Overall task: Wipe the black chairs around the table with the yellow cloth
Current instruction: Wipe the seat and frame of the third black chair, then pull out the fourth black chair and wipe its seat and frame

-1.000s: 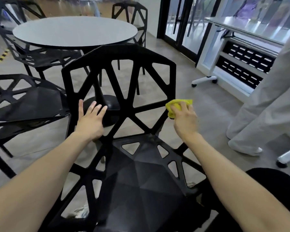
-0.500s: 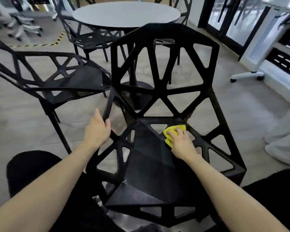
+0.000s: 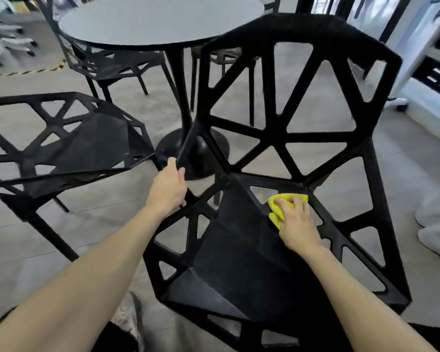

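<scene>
A black chair (image 3: 241, 252) with a cut-out frame fills the middle of the view, its seat facing me. My right hand (image 3: 297, 222) presses the yellow cloth (image 3: 277, 207) onto the back right part of the seat, fingers curled over the folded cloth. My left hand (image 3: 168, 186) grips the chair's left edge where seat meets backrest. A second black chair (image 3: 87, 143) stands to the left. Two more black chairs, one (image 3: 107, 64) at the far left and one (image 3: 226, 54) behind, stand around the round grey table (image 3: 160, 19).
The table's black pedestal base (image 3: 173, 146) sits on the grey floor just behind the near chair. A white rolling desk (image 3: 417, 59) stands at the right. Another person's light trouser legs and shoes (image 3: 434, 224) are at the right edge. Yellow-black floor tape (image 3: 23, 72) runs at left.
My right hand moved the cloth from the backrest's right edge down onto the seat, then slightly right. My left hand shifted to the chair's left edge. The view tilted down.
</scene>
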A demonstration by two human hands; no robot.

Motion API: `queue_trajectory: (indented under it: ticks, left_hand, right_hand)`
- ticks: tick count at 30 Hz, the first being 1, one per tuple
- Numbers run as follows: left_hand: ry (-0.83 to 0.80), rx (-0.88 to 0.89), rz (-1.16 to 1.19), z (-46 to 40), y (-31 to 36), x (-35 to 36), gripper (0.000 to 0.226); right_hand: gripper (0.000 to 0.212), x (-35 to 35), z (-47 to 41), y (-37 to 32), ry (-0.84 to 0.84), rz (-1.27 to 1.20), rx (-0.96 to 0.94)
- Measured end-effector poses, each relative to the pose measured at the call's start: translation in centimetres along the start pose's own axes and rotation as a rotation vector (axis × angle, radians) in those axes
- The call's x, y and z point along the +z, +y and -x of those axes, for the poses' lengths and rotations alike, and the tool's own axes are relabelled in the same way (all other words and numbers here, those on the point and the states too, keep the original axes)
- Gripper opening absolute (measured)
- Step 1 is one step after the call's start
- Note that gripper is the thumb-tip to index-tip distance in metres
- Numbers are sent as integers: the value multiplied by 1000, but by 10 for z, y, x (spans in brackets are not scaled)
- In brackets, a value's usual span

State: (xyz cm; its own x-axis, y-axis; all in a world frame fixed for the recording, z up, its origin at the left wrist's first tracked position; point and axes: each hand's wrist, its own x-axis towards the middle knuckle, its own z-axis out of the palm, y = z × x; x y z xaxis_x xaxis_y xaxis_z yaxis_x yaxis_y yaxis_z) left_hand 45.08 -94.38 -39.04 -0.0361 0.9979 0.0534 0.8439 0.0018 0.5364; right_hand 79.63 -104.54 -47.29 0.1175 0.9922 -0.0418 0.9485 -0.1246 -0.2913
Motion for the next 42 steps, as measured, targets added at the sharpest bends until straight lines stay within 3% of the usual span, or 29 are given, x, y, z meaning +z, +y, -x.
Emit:
queue_trajectory:
  ticks: [4,6,10,14,18,20,22,25,27,29,34,37,42]
  left_hand:
    - [23,128,-84,-96,45,37,25]
    - [-9,105,-110,-143,69,51,31]
    - [-271,-64,-154,-207,99,61,52]
    - [-494,-131,-221,-197,103,28,74]
    - [-653,-195,-300,-157,122,-22,39]
    - [-703,-216,-280,-130,148,-48,25]
    - [-656,-249,-225,-106,182,-68,17]
    - [-544,-300,-153,-74,239,-90,11]
    - [-550,-314,-118,-55,270,-97,9]
    - [-597,-314,-114,-36,288,-101,9]
    - [-607,-333,-83,-5,309,-101,16]
    - [-604,-341,-70,7,314,-102,18]
    - [-481,-443,-37,55,337,-113,27]
  right_hand:
    - [61,-15,-61,23,20,-13,86]
    - [60,-29,-87,31,-16,-14,100]
    - [54,-82,-107,43,-157,-78,98]
    - [50,-173,-89,51,-151,-197,176]
    - [51,-295,-97,80,-94,-191,216]
    - [59,-351,-121,97,-48,-161,101]
    - [65,-396,-151,108,27,-64,-8]
    - [79,-435,-205,115,67,-16,27]
    - [73,-441,-241,114,-100,-26,99]
    - [50,-439,-263,109,-311,-53,150]
    - [43,-430,-260,110,-377,-121,197]
    - [47,-438,-256,115,-446,-47,195]
    - [72,-454,-239,123,-574,40,138]
